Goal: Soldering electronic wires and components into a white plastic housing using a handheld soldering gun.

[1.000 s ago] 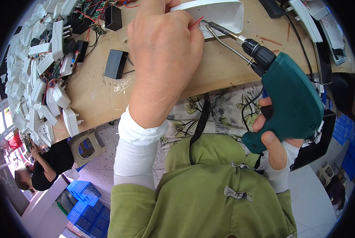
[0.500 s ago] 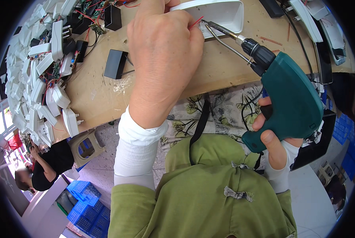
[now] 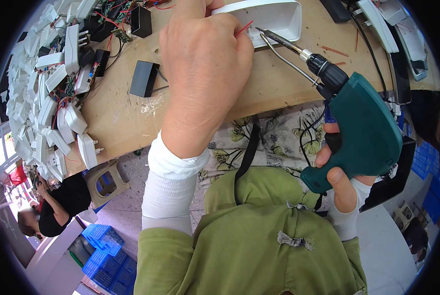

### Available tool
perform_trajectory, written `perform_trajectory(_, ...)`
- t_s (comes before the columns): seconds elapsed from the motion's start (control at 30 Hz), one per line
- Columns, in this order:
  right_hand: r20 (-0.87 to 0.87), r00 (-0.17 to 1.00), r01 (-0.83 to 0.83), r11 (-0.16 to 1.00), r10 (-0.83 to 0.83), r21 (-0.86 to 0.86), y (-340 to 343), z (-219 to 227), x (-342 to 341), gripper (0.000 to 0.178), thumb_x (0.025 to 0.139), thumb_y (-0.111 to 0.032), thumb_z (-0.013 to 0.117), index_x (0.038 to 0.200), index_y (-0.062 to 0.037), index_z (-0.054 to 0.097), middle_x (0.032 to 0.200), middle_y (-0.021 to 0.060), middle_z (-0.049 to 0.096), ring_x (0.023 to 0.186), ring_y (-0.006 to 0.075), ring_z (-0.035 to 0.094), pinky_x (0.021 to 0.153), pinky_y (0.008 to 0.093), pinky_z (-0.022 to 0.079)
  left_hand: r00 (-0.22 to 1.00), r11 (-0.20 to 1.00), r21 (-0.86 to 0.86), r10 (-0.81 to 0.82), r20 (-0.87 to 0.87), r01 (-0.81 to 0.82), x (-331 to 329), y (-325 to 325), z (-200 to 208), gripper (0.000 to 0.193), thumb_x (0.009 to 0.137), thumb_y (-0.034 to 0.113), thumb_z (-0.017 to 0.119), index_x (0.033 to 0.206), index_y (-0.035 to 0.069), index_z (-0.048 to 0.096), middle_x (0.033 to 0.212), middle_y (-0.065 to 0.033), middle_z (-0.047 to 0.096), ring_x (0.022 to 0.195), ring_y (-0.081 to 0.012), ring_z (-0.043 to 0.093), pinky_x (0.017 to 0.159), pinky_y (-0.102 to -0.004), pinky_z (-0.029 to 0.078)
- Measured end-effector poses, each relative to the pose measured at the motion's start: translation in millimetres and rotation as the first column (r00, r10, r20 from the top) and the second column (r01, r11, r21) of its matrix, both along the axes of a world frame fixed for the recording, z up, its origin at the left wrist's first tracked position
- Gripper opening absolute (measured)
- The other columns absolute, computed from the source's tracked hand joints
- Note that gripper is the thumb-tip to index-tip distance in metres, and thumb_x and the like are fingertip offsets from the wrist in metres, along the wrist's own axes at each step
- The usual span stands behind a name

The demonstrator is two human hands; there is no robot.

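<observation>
My right hand (image 3: 340, 182) is wrapped round the grip of a dark green soldering gun (image 3: 370, 128) with a thin solder feed tube beside its iron. The pointed tip lies over the near rim of a white plastic case (image 3: 284, 19), a short way from a red wire (image 3: 244, 28). My left hand (image 3: 205, 64) is closed at the case's left side, its fingertips mostly hidden behind the knuckles. The red wire sticks out beside its fingers. Left of that hand, a black box (image 3: 144, 78) with dark leads rests on the table.
Many white plug-type housings (image 3: 47, 103) are heaped along the left, with circuit boards and red wires among them. More white cases (image 3: 380, 24) stand at the back right, near copper-coloured sticks (image 3: 335, 50). A stool (image 3: 108, 184), blue crates (image 3: 109, 260) and another person (image 3: 65, 206) are beyond the table.
The soldering gun has drawn back slightly to the right and down, so its tip is farther from the red wire. My left hand stays nearly in place.
</observation>
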State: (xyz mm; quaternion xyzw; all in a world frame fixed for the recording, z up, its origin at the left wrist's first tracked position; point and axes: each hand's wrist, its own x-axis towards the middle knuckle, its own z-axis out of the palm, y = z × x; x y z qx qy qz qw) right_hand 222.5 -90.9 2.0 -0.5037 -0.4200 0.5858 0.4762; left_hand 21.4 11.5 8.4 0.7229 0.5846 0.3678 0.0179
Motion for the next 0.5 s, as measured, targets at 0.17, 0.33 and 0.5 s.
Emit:
perform_trajectory(0.17, 0.001, 0.999, 0.047, 0.999, -0.047, -0.021, -3.7, 0.8, 0.1, 0.062, 0.066, -0.007, 0.069, 0.123, 0.0027, 0.044, 0.109, 0.0149, 0.055, 0.074, 0.0139, 0.056, 0.067, 0.0257, 0.046, 1.000, 1.000, 0.000, 0.003, 0.003, -0.003, 0.6, -1.7, 0.1, 0.005, 0.063, -0.005, 0.061, 0.067, -0.004, 0.058, 0.080, -0.0147, 0.051, 0.075, -0.0296, 0.051, 0.064, -0.0361, 0.041)
perform_trajectory(0.33, -0.030, 0.996, 0.081, 0.997, -0.081, -0.012, -7.8, -1.1, 2.5, 0.065, 0.066, -0.007, 0.069, 0.124, 0.0024, 0.042, 0.111, 0.0157, 0.055, 0.074, 0.0143, 0.057, 0.066, 0.0252, 0.047, 0.997, 0.991, 0.113, -0.075, 0.008, 0.074, -3.7, -1.5, -6.6, 0.012, 0.063, -0.003, 0.062, 0.074, -0.003, 0.058, 0.084, -0.0136, 0.055, 0.077, -0.0277, 0.053, 0.067, -0.0359, 0.041)
perform_trajectory(0.5, -0.017, 0.998, 0.062, 0.998, -0.062, -0.014, -9.2, 0.0, 7.4, 0.065, 0.066, -0.007, 0.069, 0.124, 0.0027, 0.041, 0.112, 0.0161, 0.054, 0.073, 0.0139, 0.057, 0.066, 0.0250, 0.046, 1.000, 1.000, 0.026, 0.008, -0.028, -0.008, -11.3, -18.9, -15.9, 0.017, 0.067, 0.005, 0.069, 0.083, 0.004, 0.065, 0.106, -0.0128, 0.055, 0.085, -0.0191, 0.055, 0.062, -0.0259, 0.045)
